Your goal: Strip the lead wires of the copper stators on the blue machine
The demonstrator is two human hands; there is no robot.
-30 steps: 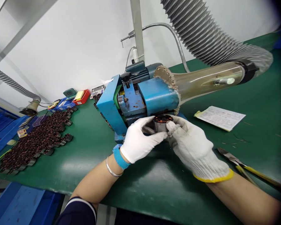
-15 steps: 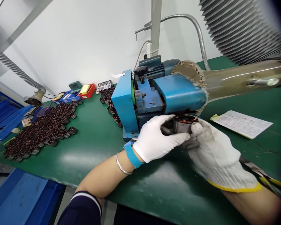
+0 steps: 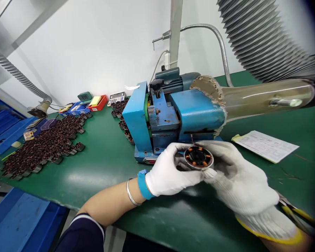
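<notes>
A round motor stator (image 3: pixel 198 157) with copper windings and a dark centre is held between my two gloved hands, its wound face tilted up toward me. My left hand (image 3: pixel 170 171), in a thin white glove, grips it from the left. From the right, my right hand (image 3: pixel 236 175), in a thicker knitted glove with a yellow cuff, closes on its rim. A thin wire or lead sticks up from the stator's far side. Just behind stands the blue grinding-type machine (image 3: pixel 199 110), its lower housing slot close to the stator.
Many similar stators (image 3: pixel 49 140) are massed on the green table (image 3: pixel 102 157) at left, with more behind the machine. A paper sheet (image 3: pixel 266 145) lies at right, near pliers-like handles (image 3: pixel 295 210). A duct (image 3: pixel 262 98) joins the machine. Small bins (image 3: pixel 98 105) stand at the back.
Both hands have drawn the stator away from the machine, toward me and slightly left. Its wound face now tips more toward me. The whole view has shifted a little.
</notes>
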